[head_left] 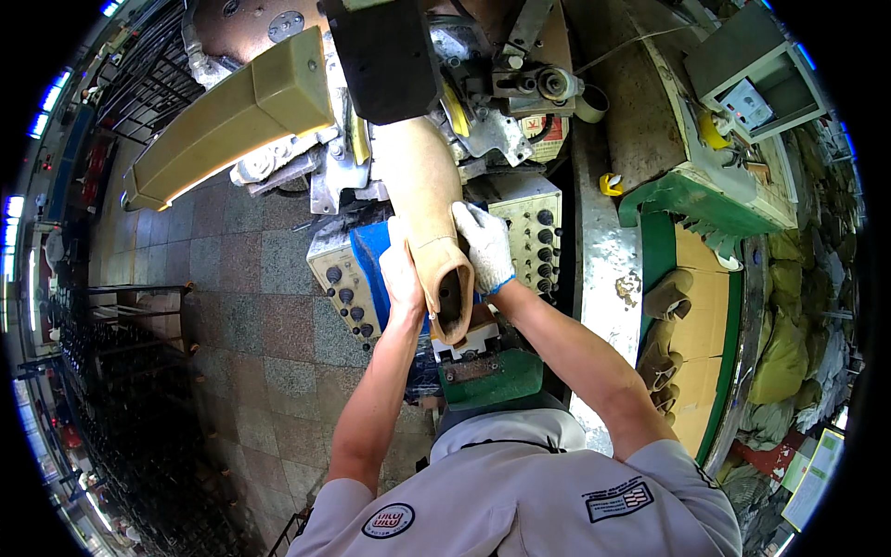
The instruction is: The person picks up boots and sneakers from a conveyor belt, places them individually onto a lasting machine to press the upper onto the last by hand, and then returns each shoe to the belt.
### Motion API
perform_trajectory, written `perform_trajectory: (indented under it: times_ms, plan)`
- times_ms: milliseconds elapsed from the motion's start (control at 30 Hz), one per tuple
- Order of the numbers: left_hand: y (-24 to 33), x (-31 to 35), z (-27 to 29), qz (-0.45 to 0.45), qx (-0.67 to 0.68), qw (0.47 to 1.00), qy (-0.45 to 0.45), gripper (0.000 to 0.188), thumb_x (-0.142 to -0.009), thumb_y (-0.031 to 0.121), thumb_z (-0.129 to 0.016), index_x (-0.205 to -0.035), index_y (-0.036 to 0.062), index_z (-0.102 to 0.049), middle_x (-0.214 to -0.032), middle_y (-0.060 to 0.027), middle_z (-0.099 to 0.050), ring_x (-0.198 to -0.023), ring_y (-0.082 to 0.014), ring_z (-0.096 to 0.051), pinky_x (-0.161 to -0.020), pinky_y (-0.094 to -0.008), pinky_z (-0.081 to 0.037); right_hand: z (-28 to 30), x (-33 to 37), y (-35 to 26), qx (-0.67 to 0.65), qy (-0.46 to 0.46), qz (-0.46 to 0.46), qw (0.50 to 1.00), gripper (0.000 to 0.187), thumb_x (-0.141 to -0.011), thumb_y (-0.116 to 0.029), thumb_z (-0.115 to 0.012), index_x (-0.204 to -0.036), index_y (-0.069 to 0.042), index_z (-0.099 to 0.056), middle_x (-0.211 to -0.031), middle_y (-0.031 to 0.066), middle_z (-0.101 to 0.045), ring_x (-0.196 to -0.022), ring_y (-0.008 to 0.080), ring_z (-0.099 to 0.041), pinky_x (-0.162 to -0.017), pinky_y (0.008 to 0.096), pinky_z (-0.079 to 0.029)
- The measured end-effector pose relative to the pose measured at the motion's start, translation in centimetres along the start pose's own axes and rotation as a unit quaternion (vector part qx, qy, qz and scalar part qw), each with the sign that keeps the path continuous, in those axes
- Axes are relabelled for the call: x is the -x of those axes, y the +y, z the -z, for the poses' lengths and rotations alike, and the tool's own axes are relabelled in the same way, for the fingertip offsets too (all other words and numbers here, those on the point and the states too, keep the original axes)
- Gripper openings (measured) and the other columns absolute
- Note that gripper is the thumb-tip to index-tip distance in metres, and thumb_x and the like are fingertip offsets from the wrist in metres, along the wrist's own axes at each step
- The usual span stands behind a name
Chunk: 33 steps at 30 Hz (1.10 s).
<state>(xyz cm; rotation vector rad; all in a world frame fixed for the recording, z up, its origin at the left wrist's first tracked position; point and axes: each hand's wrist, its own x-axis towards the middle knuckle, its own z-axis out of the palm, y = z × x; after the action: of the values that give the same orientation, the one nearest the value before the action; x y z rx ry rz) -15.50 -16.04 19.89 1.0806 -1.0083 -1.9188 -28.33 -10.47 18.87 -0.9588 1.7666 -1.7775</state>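
Note:
A tan boot upper [422, 186] stretches away from me, its far end under the black block [385, 65] of a machine. Its open shaft faces me, with a dark hollow inside. My bare left hand [401, 278] is closed along the left side of the shaft. On the right side, my right hand [484, 246], in a white knit glove with a blue cuff, grips the shaft with bent fingers. Metal clamps with yellow strips flank the upper's far end. What holds the toe is hidden under the block.
Control boxes with dark knobs stand left [343, 288] and right [534, 237] of the shaft. A long tan machine cover [232, 121] juts out to the left. To the right, several brown boot pieces [661, 357] lie on a cardboard-lined shelf [701, 325], below a green-edged bench [710, 200].

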Motion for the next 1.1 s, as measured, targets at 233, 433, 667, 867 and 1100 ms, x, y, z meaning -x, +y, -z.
perform_trajectory:
  times_ms: [233,433,667,867,1100]
  plan:
    - [1.7,0.5,0.8,0.002,-0.073,0.997,0.011,0.059,-0.111,0.047,-0.042,-0.121,-0.0043,-0.069,-0.107,-0.0113,-0.074,-0.093,-0.0173,-0.071,-0.084,-0.0317,-0.055,2.2,0.4,-2.6,-0.118,-0.036,-0.169,0.978,0.055,-0.099,-0.036,-0.068,-0.13,0.009,-0.064,-0.124,0.0131,-0.071,-0.107,0.0165,-0.064,-0.096,0.0309,-0.05]
    - [4.3,6.0,1.6,-0.089,-0.154,0.98,0.085,0.048,-0.107,0.034,-0.058,-0.133,-0.005,-0.063,-0.118,-0.0141,-0.071,-0.101,-0.0168,-0.069,-0.087,-0.0292,-0.054,16.1,6.1,0.6,-0.279,0.103,-0.256,0.92,0.058,-0.103,-0.036,-0.061,-0.145,0.003,-0.048,-0.133,0.0224,-0.065,-0.111,0.0332,-0.069,-0.081,0.044,-0.061]
    - [5.7,11.5,-5.6,-0.153,-0.309,0.937,0.061,0.055,-0.101,0.035,-0.063,-0.14,-0.0038,-0.058,-0.132,-0.015,-0.063,-0.116,-0.0243,-0.06,-0.102,-0.0367,-0.046,38.6,15.2,9.4,-0.3,0.375,-0.309,0.821,0.037,-0.102,-0.029,-0.063,-0.129,-0.004,-0.061,-0.116,0.0135,-0.071,-0.098,0.0321,-0.072,-0.077,0.0494,-0.06]
    - [3.8,10.8,-9.4,-0.251,-0.652,0.7,0.147,0.055,-0.088,0.024,-0.077,-0.131,-0.0056,-0.062,-0.124,-0.0205,-0.067,-0.115,-0.0337,-0.063,-0.099,-0.043,-0.048,56.8,17.0,17.1,-0.26,0.504,-0.231,0.791,0.019,-0.096,-0.017,-0.064,-0.11,-0.005,-0.065,-0.094,0.0114,-0.071,-0.082,0.0282,-0.073,-0.059,0.0441,-0.057]
    - [3.1,11.3,-6.4,-0.321,-0.565,0.756,0.078,0.036,-0.088,0.015,-0.076,-0.112,-0.0103,-0.07,-0.102,-0.0232,-0.073,-0.086,-0.0306,-0.069,-0.084,-0.0477,-0.054,71.1,8.5,23.7,-0.332,0.551,-0.316,0.698,0.009,-0.093,-0.011,-0.066,-0.094,-0.002,-0.067,-0.081,0.0151,-0.069,-0.064,0.0297,-0.07,-0.05,0.0425,-0.054]
